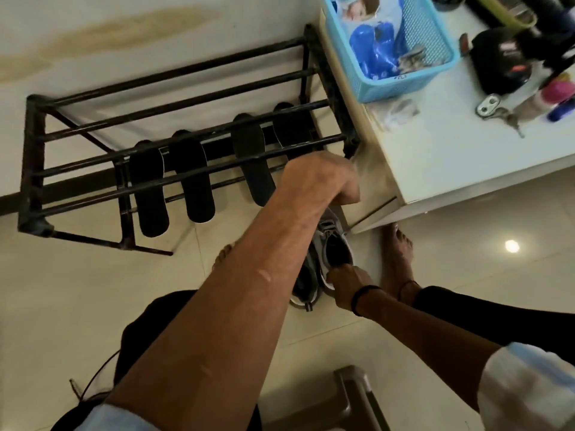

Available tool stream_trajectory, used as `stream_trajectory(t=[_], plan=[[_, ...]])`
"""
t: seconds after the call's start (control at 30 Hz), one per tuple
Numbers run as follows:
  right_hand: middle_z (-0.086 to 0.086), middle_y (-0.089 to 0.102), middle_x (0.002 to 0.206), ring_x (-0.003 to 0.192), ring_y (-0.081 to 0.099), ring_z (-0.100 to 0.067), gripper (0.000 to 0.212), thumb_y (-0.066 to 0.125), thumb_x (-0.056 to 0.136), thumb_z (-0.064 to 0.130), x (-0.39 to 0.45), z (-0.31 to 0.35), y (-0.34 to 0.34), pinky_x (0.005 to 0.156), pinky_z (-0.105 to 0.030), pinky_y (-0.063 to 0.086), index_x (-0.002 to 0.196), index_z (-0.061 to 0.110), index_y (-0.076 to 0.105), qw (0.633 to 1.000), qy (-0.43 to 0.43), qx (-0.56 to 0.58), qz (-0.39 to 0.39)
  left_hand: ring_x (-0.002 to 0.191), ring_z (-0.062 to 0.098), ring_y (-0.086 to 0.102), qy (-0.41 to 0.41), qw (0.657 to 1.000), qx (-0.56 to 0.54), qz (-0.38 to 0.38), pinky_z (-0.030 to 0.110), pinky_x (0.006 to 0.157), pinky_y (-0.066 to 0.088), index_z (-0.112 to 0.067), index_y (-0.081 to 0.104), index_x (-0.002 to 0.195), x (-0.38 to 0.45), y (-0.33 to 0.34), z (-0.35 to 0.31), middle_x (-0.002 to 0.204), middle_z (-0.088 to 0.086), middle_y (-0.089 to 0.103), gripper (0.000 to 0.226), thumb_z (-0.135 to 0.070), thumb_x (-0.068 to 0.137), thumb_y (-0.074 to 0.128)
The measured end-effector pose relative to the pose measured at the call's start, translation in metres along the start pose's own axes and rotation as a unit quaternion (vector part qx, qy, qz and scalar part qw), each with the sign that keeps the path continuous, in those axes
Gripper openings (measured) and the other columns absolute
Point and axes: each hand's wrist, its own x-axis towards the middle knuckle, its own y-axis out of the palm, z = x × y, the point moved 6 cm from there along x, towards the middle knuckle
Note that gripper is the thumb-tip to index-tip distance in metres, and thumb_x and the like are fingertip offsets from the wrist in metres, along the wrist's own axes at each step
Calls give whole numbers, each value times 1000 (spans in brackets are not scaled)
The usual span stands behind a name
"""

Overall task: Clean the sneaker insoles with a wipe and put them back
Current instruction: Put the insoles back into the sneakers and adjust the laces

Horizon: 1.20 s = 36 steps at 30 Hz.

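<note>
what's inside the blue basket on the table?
Blue basket holds a shiny blue plastic pack, a printed package behind it and something small and grey at its right. Anything beneath these is covered.

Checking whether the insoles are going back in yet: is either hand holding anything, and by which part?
The right hand grips the grey sneaker by its heel rim. The left hand is fisted near the rack; what it holds cannot be told.

Left grip (317, 178) curled, arm outstretched; right grip (345, 283) pinching.
</note>
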Motion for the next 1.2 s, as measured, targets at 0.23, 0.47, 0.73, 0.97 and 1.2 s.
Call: stream_trajectory(t=[0.23, 0.47, 0.73, 0.97, 1.2], plan=[[-7, 68, 96, 88, 66, -30, 13, 58, 91, 23, -57, 2, -98, 73, -36, 54, 98, 16, 67, 993, -3, 27, -111, 136, 28, 51, 16, 998, 55, 25, 49, 110, 43, -27, 51, 148, -6, 4, -1, 154, 1, 49, 66, -65, 95, 55], [0, 66, 101, 84, 61, -20, 17, 68, 91, 34, -181, 11, -157, 71, -31, 52, 106, 27, 64, 981, -58, 56, -174, 116, 20, 62, 55, 993, -88, -51, 39, 96, 51, -25, 62, 136, -80, 12, 1, 134, 0, 64, 46, -54, 100, 56], [10, 65, 102, 87, 60, -14, 14, 68, 89, 26, -352, 33, -217, 63, -22, 42, 101, 33, 67, 954, -98, 19, -281, 79, 16, 74, 67, 921, -357, -139, 32, 70, 62, -32, 52, 139, -221, 57, -21, 91, 0, 73, 45, -56, 101, 52], [13, 65, 100, 90, 61, -12, 14, 69, 87, 29, -448, 34, -244, 67, -26, 40, 101, 34, 67, 923, -92, 21, -374, 80, 15, 77, 109, 904, -362, -199, 34, 74, 63, -34, 50, 141, -289, 19, -66, 97, 2, 77, 54, -65, 97, 53], [4, 62, 109, 96, 59, -16, 10, 64, 93, 31, -454, 15, -240, 81, -33, 53, 103, 32, 65, 904, -50, 3, -424, 95, 17, 75, 145, 894, -380, -189, 33, 73, 58, -34, 47, 145, -302, 8, -110, 115, 4, 72, 52, -58, 99, 54]])
